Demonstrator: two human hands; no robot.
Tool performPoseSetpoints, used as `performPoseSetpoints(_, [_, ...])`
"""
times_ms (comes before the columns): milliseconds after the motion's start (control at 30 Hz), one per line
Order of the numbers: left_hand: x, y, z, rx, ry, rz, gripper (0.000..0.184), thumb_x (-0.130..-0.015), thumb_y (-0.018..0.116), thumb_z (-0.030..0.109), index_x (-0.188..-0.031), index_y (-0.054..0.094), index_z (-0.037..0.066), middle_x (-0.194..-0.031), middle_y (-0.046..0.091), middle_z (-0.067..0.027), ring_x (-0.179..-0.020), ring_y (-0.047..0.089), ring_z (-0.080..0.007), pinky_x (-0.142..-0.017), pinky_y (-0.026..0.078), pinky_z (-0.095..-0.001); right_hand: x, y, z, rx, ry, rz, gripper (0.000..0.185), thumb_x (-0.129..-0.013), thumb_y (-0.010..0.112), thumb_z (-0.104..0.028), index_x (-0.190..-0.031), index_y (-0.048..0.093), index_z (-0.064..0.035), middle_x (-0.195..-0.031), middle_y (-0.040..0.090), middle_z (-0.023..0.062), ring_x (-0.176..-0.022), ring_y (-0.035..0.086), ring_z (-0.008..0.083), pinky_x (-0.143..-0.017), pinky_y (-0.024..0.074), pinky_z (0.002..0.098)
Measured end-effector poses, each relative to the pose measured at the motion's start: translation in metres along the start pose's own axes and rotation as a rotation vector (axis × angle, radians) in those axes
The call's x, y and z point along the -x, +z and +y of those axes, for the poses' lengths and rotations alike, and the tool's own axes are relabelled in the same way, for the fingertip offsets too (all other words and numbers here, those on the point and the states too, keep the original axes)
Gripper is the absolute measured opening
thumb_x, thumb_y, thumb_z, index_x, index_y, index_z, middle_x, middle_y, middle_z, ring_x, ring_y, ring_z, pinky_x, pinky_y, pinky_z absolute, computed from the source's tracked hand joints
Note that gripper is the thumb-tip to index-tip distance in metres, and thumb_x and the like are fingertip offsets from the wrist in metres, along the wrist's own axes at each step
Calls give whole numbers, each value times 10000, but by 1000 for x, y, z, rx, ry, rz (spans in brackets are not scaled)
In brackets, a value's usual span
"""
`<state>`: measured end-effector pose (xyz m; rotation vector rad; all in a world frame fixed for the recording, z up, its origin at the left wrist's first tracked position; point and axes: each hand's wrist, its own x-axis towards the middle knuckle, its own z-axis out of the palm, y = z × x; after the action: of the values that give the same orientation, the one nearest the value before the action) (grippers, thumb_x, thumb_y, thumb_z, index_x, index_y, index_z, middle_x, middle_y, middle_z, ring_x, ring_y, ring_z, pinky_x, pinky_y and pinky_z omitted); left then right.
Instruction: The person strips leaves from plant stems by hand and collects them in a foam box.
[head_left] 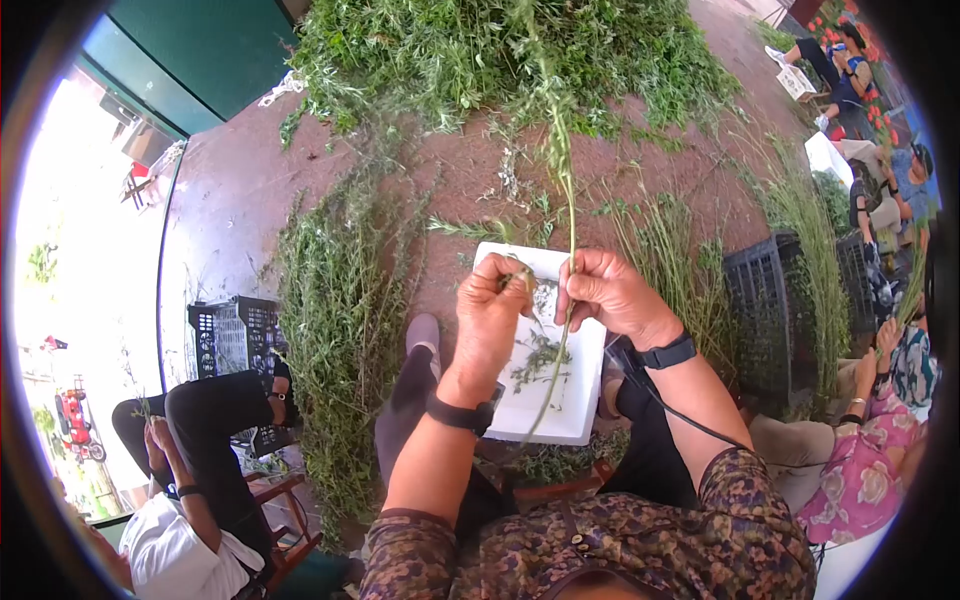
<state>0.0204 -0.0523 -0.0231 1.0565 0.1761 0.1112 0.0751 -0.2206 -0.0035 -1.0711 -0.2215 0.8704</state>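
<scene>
My right hand (612, 292) pinches a long, thin green plant stem (572, 215) between thumb and fingers. The stem runs nearly upright through the view, leafy at its far end and bare toward my lap. Left of it, my left hand (497, 300) is closed with a small tuft of leaves (527, 285) at its fingertips. Beneath both hands lies a white foam box (572, 412), with bits of picked leaves (540, 360) inside. Each wrist wears a black band.
A big heap of leafy stalks (480, 60) covers the floor ahead. More stalks lie left (340, 330) and right (680, 260). Black crates (235, 330) (765, 310) stand on both sides. Seated people (195, 520) (870, 460) are close by at left and right.
</scene>
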Motion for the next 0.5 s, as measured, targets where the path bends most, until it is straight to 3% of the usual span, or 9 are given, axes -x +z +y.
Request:
performPoseSetpoints(100, [-1,-5,8,-67,0,-49,42,-874,552,35,-833,547,34,-647,527,-12,-557,454,-74,-517,372,-208,2,-3,-3,75,9,43,149,-887,570,-174,-917,575,-28,-803,624,95,-763,644,194,-609,546,270])
performPoseSetpoints(200, [-1,-15,4,-451,-129,-163,65,-853,556,28,-791,567,46,-642,535,3,-557,458,-59,-506,364,-200,3,-3,-5,162,-11,87,145,-891,562,-163,-920,581,-23,-799,621,87,-757,641,183,-617,542,277])
performPoseSetpoints(233, [-1,-16,8,-613,-217,-231,42,-806,562,12,-810,604,12,-670,585,-20,-583,510,-75,-536,416,-223,3,-4,-4,198,-26,87,144,-892,561,-161,-920,582,-21,-796,620,82,-759,640,180,-618,540,277])
performPoseSetpoints(333, [2,-22,9,-936,-159,-473,153,-760,584,11,-902,626,-29,-722,625,-71,-629,566,-124,-602,463,-260,5,-8,-5,287,-48,80,140,-890,562,-149,-915,589,-15,-789,618,69,-760,638,170,-617,537,274])
performPoseSetpoints(367, [1,-28,2,-959,-115,-564,286,-729,605,28,-1005,610,-45,-769,643,-110,-677,600,-162,-654,481,-282,6,-8,-7,303,-34,74,136,-887,564,-142,-911,591,-11,-786,617,64,-757,638,166,-615,537,273])
performPoseSetpoints(467, [5,-25,3,-1000,3,-385,309,-733,636,112,-1000,606,-41,-777,646,-173,-796,610,-338,-750,468,-383,6,-7,-7,369,-13,41,118,-874,569,-109,-905,596,1,-776,618,53,-740,636,149,-608,535,266])
performPoseSetpoints(500, [4,-18,12,-1092,-35,-305,375,-720,687,128,-1042,590,-38,-766,641,-131,-733,614,-250,-688,479,-338,6,-6,-6,394,-10,26,111,-868,570,-96,-904,598,5,-772,618,49,-734,635,143,-605,535,263])
